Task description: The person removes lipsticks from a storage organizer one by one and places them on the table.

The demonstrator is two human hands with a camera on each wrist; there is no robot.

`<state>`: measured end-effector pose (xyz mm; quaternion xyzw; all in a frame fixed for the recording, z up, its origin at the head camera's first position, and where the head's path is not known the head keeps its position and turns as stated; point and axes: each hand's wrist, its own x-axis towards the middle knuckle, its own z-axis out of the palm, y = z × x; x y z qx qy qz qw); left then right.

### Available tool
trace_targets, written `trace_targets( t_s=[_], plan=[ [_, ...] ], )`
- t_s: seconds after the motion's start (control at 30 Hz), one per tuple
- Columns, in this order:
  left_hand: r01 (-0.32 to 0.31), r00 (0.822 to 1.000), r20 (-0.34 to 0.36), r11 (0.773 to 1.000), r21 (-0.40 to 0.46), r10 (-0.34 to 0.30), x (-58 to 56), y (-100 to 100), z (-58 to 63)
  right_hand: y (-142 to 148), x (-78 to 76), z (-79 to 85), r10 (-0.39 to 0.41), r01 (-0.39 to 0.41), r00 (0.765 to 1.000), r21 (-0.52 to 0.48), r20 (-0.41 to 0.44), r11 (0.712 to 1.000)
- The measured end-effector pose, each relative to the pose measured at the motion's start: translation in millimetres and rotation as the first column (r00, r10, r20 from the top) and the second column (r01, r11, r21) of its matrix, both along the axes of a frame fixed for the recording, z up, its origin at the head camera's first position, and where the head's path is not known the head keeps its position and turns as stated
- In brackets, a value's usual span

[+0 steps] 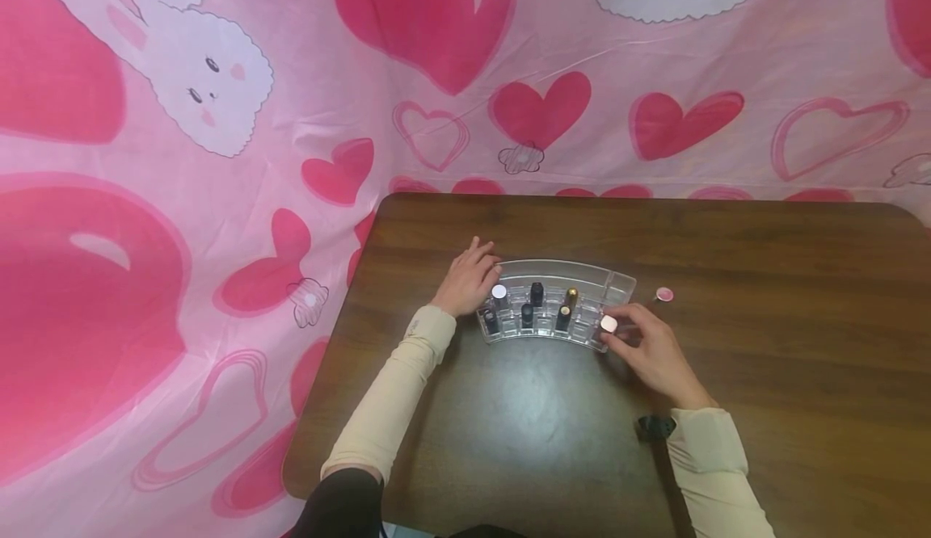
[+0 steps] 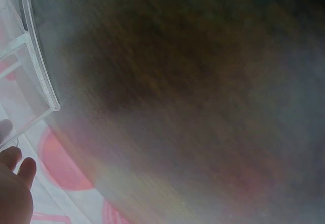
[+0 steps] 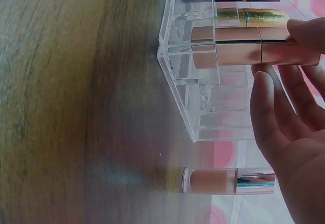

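Observation:
A clear curved lipstick organizer (image 1: 556,270) stands on the table, with several tubes upright in its slots. My right hand (image 1: 658,356) pinches a rose-gold lipstick (image 3: 238,49) between thumb and fingers at its upper part. The lipstick's lower end sits inside a slot at the organizer's right front corner, seen through the clear wall in the right wrist view. At the opposite end, my left hand (image 1: 467,279) rests against the organizer's left side with its fingers extended. Only its fingertips and part of the hand show in the left wrist view.
A lip gloss tube (image 3: 213,181) with a shiny cap stands on the table to the right of the organizer. Black tubes (image 1: 537,293), a gold tube (image 1: 571,297) and a white-capped tube (image 1: 499,296) fill other slots. Pink heart-patterned cloth (image 1: 429,134) hangs behind the wooden table (image 1: 785,296).

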<state>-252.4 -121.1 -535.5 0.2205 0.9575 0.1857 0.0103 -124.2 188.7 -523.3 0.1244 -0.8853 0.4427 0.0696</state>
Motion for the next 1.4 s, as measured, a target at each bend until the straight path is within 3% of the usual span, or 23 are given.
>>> trace_targets(
  t_s=[0.63, 1.4],
  plan=[
    [-0.007, 1.0, 0.019, 1.0, -0.006, 0.007, 0.3, -0.3, 1.0, 1.7, 1.2, 1.5, -0.004, 0.004, 1.0, -0.004, 0.017, 1.0],
    [-0.009, 0.999, 0.032, 1.0, -0.028, 0.01, 0.6, 0.3, 3.4, 2.1, 3.5, 9.2, -0.038, 0.037, 0.999, -0.013, -0.033, 0.999]
  ],
)
